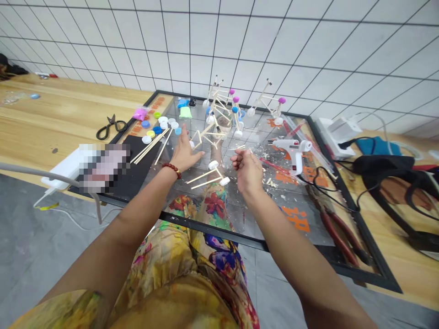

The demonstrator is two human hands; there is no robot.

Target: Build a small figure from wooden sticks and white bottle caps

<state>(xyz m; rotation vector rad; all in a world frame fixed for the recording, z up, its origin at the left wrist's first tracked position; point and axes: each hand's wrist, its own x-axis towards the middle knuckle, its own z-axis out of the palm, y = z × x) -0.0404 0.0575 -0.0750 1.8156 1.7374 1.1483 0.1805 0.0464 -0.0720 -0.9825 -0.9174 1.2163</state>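
Spreading its fingers just left of a stick frame (207, 134), the left hand (185, 153) faces the curled right hand (249, 171), whose contents are indeterminable.

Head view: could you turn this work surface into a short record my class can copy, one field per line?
Surface: black-edged glass panel
Left hand: spread open, near a light-blue cap
Right hand: fingers curled, contents unclear
Between hands: sticks with two white caps
Glue gun: white, nozzle pointing left
Pliers: red-handled, at right
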